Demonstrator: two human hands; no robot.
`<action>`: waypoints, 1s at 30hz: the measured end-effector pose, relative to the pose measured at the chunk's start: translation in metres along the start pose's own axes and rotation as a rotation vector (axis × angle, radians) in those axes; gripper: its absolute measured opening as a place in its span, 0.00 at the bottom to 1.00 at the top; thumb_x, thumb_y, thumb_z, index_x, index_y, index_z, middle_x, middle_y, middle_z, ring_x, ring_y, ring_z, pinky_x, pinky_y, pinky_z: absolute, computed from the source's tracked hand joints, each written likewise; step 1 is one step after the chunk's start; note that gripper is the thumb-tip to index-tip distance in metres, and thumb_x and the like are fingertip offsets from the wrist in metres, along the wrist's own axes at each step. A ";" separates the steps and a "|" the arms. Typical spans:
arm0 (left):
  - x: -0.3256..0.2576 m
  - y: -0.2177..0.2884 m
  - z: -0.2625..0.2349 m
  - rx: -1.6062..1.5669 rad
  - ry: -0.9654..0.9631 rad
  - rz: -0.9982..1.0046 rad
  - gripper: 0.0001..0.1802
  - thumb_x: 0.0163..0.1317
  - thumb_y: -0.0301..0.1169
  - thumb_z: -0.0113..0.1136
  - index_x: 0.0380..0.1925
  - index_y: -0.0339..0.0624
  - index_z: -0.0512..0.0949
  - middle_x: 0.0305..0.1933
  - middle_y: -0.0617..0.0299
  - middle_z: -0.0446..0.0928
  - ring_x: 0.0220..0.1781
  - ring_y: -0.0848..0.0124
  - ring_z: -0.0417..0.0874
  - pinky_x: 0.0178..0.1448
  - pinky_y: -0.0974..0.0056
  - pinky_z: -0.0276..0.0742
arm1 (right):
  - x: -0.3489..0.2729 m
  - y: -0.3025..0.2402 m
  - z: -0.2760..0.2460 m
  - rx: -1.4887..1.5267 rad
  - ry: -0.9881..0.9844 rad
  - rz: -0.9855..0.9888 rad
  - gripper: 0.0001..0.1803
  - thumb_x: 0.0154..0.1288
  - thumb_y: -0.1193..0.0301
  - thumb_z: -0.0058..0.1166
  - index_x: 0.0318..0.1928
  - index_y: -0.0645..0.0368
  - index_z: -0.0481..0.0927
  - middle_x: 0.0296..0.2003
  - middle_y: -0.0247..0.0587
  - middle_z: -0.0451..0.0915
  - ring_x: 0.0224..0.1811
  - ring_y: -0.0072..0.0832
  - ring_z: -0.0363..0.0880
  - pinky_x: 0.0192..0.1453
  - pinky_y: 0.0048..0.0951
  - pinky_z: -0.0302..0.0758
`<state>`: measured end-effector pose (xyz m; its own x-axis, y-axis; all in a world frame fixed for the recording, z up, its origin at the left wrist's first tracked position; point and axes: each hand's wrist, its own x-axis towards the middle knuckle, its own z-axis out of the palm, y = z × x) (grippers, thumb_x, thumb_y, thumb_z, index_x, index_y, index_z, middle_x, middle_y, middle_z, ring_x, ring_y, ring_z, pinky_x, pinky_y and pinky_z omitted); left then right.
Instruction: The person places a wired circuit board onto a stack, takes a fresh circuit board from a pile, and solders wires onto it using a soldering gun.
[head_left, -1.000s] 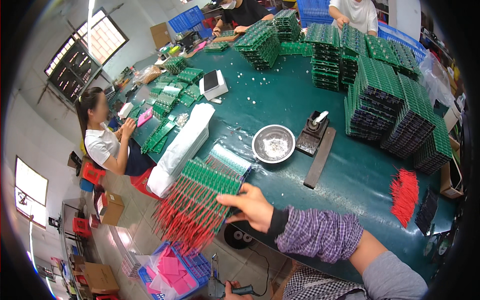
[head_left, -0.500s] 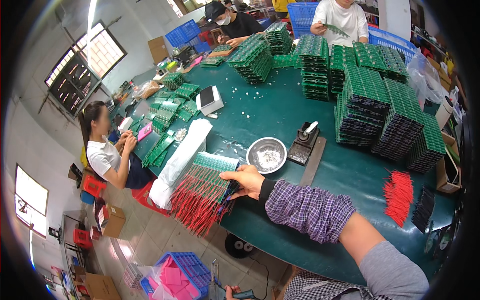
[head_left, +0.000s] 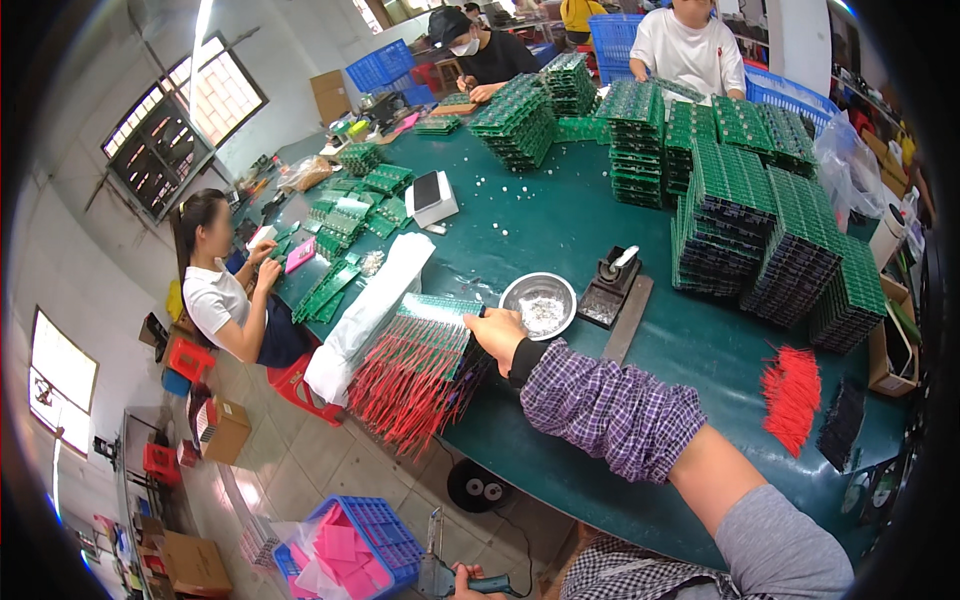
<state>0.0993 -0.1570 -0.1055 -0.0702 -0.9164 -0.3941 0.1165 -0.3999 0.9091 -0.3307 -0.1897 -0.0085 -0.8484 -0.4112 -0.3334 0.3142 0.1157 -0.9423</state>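
Observation:
My right hand (head_left: 497,335), in a purple plaid oversleeve, is closed on the right-hand corner of a green circuit board (head_left: 432,308). Many red wires (head_left: 405,385) fan out from the board and hang over the table's near left edge. Dark parts show beneath its right side; whether several boards are stacked there is unclear. Low in the picture my left hand (head_left: 468,582), partly cut off, is wrapped round the teal handle of a soldering gun (head_left: 440,575). The gun's metal tip points upward, beside the table and above the floor.
A metal bowl (head_left: 540,303) with whitish bits stands beyond my right hand, beside a soldering stand (head_left: 610,285). Tall circuit board stacks (head_left: 735,210) fill the right. Red wires (head_left: 792,400) and black wires (head_left: 842,425) lie nearer. A white plastic bag (head_left: 370,315) drapes leftward. Co-workers sit around the table (head_left: 560,450).
My right hand has shifted to the board's far right corner, its thumb no longer lying across the top. A person across the table has lowered a circuit board onto a stack. The view shifts slightly.

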 end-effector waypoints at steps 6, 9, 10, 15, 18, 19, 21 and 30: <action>0.001 -0.002 -0.006 -0.025 -0.021 -0.095 0.08 0.65 0.29 0.62 0.29 0.37 0.81 0.30 0.61 0.80 0.36 0.69 0.79 0.45 0.64 0.73 | -0.047 -0.015 0.009 -0.275 0.230 -0.138 0.28 0.64 0.48 0.56 0.54 0.57 0.83 0.60 0.55 0.74 0.70 0.49 0.60 0.71 0.48 0.59; -0.003 -0.004 0.000 0.027 -0.031 -0.079 0.09 0.65 0.30 0.62 0.28 0.36 0.82 0.31 0.61 0.80 0.36 0.69 0.78 0.45 0.64 0.73 | -0.059 -0.008 0.015 -0.266 0.205 -0.118 0.38 0.62 0.42 0.55 0.68 0.47 0.72 0.73 0.54 0.51 0.74 0.58 0.47 0.74 0.61 0.50; -0.007 -0.004 0.003 0.032 -0.041 -0.080 0.09 0.65 0.30 0.62 0.28 0.36 0.82 0.31 0.61 0.80 0.36 0.69 0.78 0.45 0.64 0.73 | -0.063 -0.002 0.016 -0.314 0.228 -0.117 0.40 0.62 0.41 0.55 0.70 0.47 0.70 0.74 0.56 0.50 0.75 0.59 0.47 0.74 0.61 0.50; -0.029 0.002 0.023 0.200 -0.170 0.103 0.11 0.65 0.33 0.63 0.27 0.37 0.82 0.30 0.61 0.78 0.36 0.68 0.77 0.46 0.62 0.71 | -0.070 -0.009 -0.004 -0.387 0.289 -0.176 0.48 0.57 0.42 0.63 0.73 0.49 0.62 0.72 0.56 0.52 0.73 0.58 0.51 0.72 0.61 0.56; -0.017 0.014 0.012 0.344 -0.235 0.172 0.08 0.62 0.31 0.64 0.29 0.37 0.81 0.32 0.60 0.78 0.38 0.67 0.77 0.47 0.60 0.70 | -0.079 -0.008 0.001 -0.308 0.277 -0.338 0.33 0.63 0.53 0.60 0.64 0.53 0.72 0.69 0.55 0.57 0.71 0.56 0.55 0.70 0.58 0.59; -0.021 0.020 0.009 0.354 -0.292 0.186 0.08 0.62 0.31 0.64 0.29 0.36 0.81 0.32 0.60 0.78 0.39 0.67 0.77 0.47 0.59 0.71 | -0.090 -0.016 -0.022 -0.288 0.295 -0.442 0.30 0.63 0.56 0.61 0.63 0.52 0.72 0.68 0.55 0.59 0.71 0.56 0.55 0.71 0.57 0.59; -0.032 0.009 0.028 0.364 -0.398 0.197 0.08 0.62 0.31 0.64 0.29 0.36 0.81 0.33 0.60 0.78 0.39 0.67 0.77 0.47 0.59 0.71 | -0.114 -0.021 -0.081 -0.315 0.389 -0.713 0.26 0.60 0.67 0.62 0.59 0.53 0.74 0.65 0.53 0.62 0.69 0.54 0.57 0.71 0.52 0.59; -0.043 -0.024 0.053 0.363 -0.651 0.282 0.07 0.63 0.29 0.64 0.32 0.35 0.81 0.35 0.59 0.78 0.39 0.67 0.77 0.48 0.59 0.72 | -0.244 -0.073 -0.384 -1.005 1.350 -1.006 0.26 0.55 0.74 0.60 0.57 0.61 0.74 0.63 0.59 0.66 0.68 0.55 0.61 0.71 0.52 0.58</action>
<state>0.0469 -0.1069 -0.1035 -0.6643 -0.7425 -0.0865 -0.1059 -0.0210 0.9941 -0.3098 0.2493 0.1295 -0.4041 0.1436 0.9034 -0.3127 0.9064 -0.2839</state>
